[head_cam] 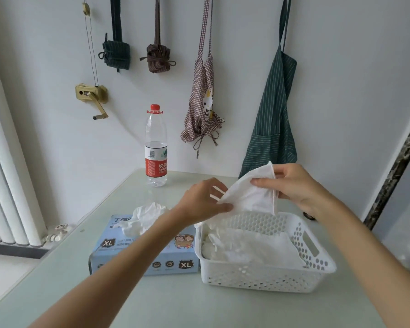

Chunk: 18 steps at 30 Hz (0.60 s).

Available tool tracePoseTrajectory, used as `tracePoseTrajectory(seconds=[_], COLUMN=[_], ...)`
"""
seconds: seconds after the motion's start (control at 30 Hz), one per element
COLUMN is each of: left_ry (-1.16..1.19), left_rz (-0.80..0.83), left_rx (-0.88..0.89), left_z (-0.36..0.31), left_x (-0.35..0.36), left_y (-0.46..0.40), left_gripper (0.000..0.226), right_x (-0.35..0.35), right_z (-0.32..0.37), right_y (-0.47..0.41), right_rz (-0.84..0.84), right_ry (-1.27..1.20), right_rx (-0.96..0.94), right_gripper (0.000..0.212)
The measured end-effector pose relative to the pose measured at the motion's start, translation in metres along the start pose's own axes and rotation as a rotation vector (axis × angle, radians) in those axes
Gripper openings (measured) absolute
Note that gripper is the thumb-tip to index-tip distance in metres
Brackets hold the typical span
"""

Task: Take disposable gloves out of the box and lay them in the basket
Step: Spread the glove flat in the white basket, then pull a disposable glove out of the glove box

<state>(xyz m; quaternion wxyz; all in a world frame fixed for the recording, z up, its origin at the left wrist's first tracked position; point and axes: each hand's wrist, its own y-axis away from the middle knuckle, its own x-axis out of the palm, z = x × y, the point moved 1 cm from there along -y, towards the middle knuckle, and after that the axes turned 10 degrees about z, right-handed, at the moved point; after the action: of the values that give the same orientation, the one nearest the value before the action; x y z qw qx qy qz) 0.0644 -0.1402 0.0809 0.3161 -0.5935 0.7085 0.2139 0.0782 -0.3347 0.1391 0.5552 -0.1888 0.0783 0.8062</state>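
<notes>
My left hand: thumb and fingers pinch the lower left corner of a white glove, above the far left corner of the basket.
My right hand: thumb and fingers pinch the same glove at its upper right edge, above the basket's far rim.
Glove in hand: stretched between my two hands, slanting up to the right, its lower edge hanging just over the basket.
Basket: white, perforated, cut-out handle on its right wall; stands on the table, right of the box and just beside it.
Gloves in basket: a white, crumpled layer covering the bottom.
Box: light blue, marked XL, lying flat under my left forearm; white gloves bulge out of its top opening.
Table: pale green, glossy.
Bottle: clear plastic, red cap and label, upright at the far edge of the table.
Wall behind: a green striped apron far right, a checked apron left of it, two bundled cloths farther left.
</notes>
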Motion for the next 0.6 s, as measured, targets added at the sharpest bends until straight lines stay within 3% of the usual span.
tracePoseTrajectory(seconds=[0.13, 0.27, 0.33, 0.47, 0.6], left_ry=[0.054, 0.205, 0.236, 0.277, 0.254], left_rz=[0.068, 0.015, 0.007, 0.033, -0.095], left_rx=[0.065, 0.056, 0.062, 0.109, 0.219], left_z=[0.012, 0.021, 0.023, 0.017, 0.008], left_x=[-0.005, 0.003, 0.006, 0.003, -0.006], left_y=[-0.007, -0.014, -0.017, -0.017, -0.015], left_gripper=[0.009, 0.011, 0.012, 0.021, 0.019], right_x=[-0.024, -0.034, -0.038, -0.041, -0.034], right_z=[-0.019, -0.034, -0.039, -0.051, -0.060], right_y=[0.006, 0.007, 0.007, 0.008, 0.009], right_rz=[0.023, 0.096, 0.086, -0.150, -0.420], right_ry=[-0.242, -0.320, -0.346, -0.140, 0.140], right_rx=[0.095, 0.186, 0.166, 0.019, -0.190], right_gripper=[0.011, 0.039, 0.038, 0.022, 0.036])
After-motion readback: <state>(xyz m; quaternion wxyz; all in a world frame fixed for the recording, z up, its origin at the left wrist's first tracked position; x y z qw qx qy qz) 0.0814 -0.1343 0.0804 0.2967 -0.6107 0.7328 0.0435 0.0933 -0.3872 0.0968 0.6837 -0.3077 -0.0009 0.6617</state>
